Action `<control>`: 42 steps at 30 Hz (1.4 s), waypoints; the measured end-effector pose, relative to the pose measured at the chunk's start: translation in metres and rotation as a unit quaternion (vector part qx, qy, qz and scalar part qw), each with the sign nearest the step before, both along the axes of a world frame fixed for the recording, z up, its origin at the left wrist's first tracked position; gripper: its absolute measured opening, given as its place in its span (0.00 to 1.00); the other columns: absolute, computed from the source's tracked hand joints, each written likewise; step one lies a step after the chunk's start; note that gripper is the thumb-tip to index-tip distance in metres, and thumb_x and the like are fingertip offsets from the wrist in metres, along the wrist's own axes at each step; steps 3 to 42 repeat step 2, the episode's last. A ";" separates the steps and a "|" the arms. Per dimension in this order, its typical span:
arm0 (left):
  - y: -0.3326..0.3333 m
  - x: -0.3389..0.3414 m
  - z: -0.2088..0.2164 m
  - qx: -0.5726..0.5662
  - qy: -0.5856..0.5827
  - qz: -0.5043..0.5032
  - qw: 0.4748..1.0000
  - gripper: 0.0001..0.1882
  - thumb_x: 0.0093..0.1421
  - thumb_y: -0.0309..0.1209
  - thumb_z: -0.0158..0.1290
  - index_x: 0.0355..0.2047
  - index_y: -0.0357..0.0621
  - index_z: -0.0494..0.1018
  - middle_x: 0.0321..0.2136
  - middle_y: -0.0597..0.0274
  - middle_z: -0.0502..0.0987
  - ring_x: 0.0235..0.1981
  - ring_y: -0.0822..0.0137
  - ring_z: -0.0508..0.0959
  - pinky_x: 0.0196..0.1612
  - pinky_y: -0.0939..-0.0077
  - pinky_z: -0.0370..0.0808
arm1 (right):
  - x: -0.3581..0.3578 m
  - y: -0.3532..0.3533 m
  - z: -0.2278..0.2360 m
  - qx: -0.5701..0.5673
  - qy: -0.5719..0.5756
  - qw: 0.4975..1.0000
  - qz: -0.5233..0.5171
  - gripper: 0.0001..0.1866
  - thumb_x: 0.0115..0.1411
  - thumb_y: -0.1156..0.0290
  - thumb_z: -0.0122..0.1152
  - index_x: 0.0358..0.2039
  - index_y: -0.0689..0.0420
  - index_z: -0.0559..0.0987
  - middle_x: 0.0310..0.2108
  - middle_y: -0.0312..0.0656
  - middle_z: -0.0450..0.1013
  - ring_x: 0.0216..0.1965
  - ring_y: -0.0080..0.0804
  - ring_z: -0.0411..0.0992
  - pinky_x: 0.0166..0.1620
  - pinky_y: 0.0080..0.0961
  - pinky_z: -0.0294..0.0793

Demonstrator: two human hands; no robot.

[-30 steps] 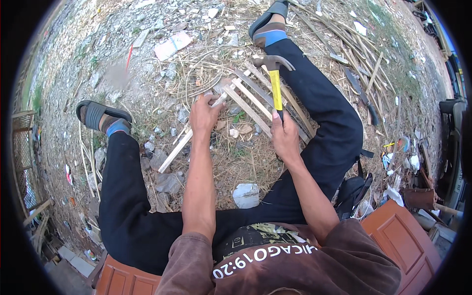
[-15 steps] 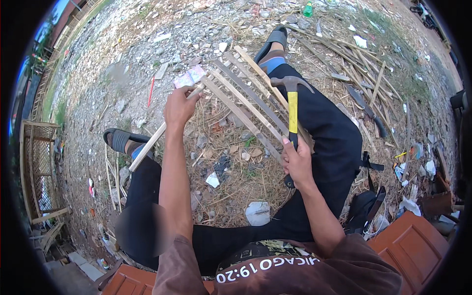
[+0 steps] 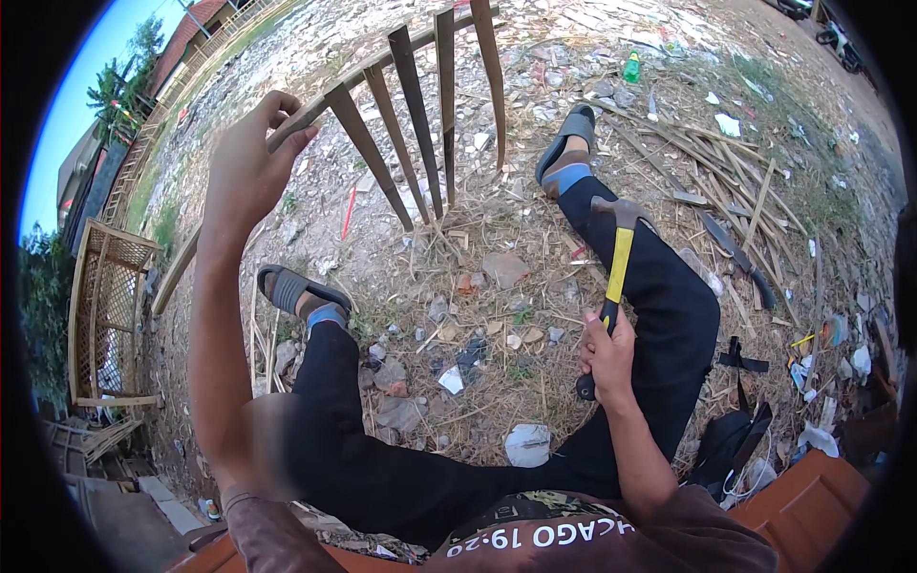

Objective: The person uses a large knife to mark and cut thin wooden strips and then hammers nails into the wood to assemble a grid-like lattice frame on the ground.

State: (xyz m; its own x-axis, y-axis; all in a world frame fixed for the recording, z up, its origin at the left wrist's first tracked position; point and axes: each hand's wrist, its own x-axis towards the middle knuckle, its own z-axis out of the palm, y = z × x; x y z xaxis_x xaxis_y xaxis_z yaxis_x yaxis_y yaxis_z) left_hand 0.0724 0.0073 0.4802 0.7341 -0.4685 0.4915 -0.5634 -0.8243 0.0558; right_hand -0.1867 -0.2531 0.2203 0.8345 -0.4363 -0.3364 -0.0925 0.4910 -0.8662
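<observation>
My left hand is raised at the left, its fingers and thumb closed round a long wooden rail. Several thin wooden slats, one of them a dark slat, hang down from this rail side by side. The rail slants from the lower left up toward the far middle. A claw hammer with a yellow and black handle is in my right hand, wrapped round the lower part of the grip. Its head points away from me, over my right leg. The hammer is apart from the slats.
A knife lies on the ground beside a pile of wooden strips at the right. A green bottle is farther off. Left stands a lattice panel. Stones, straw and litter cover the ground between my sandalled feet.
My left hand has lifted the slatted wooden piece up and to the left, so its slats now hang down. My right hand, with the hammer, has come away from the slats.
</observation>
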 end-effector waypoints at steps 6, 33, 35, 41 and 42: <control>0.006 -0.013 -0.025 0.038 0.105 0.027 0.993 0.18 0.59 0.39 0.61 0.47 0.47 0.72 0.37 0.49 0.81 0.40 0.55 0.81 0.44 0.60 0.72 | -0.003 -0.001 -0.004 -0.008 0.002 1.000 -0.004 0.10 0.67 0.68 0.56 0.33 0.52 0.64 0.18 0.27 0.59 0.13 0.12 0.57 0.14 0.15 0.57; 0.006 -0.013 -0.025 0.038 0.105 0.027 0.993 0.18 0.59 0.39 0.61 0.47 0.47 0.72 0.37 0.49 0.81 0.40 0.55 0.81 0.44 0.60 0.72 | -0.003 -0.001 -0.004 -0.008 0.002 1.000 -0.004 0.10 0.67 0.68 0.56 0.33 0.52 0.64 0.18 0.27 0.59 0.13 0.12 0.57 0.14 0.15 0.57; 0.006 -0.013 -0.025 0.038 0.105 0.027 0.993 0.18 0.59 0.39 0.61 0.47 0.47 0.72 0.37 0.49 0.81 0.40 0.55 0.81 0.44 0.60 0.72 | -0.003 -0.001 -0.004 -0.008 0.002 1.000 -0.004 0.10 0.67 0.68 0.56 0.33 0.52 0.64 0.18 0.27 0.59 0.13 0.12 0.57 0.14 0.15 0.57; 0.006 -0.013 -0.025 0.038 0.105 0.027 0.993 0.18 0.59 0.39 0.61 0.47 0.47 0.72 0.37 0.49 0.81 0.40 0.55 0.81 0.44 0.60 0.72 | -0.003 -0.001 -0.004 -0.008 0.002 1.000 -0.004 0.10 0.67 0.68 0.56 0.33 0.52 0.64 0.18 0.27 0.59 0.13 0.12 0.57 0.14 0.15 0.57; 0.006 -0.013 -0.025 0.038 0.105 0.027 0.993 0.18 0.59 0.39 0.61 0.47 0.47 0.72 0.37 0.49 0.81 0.40 0.55 0.81 0.44 0.60 0.72 | -0.003 -0.001 -0.004 -0.008 0.002 1.000 -0.004 0.10 0.67 0.68 0.56 0.33 0.52 0.64 0.18 0.27 0.59 0.13 0.12 0.57 0.14 0.15 0.57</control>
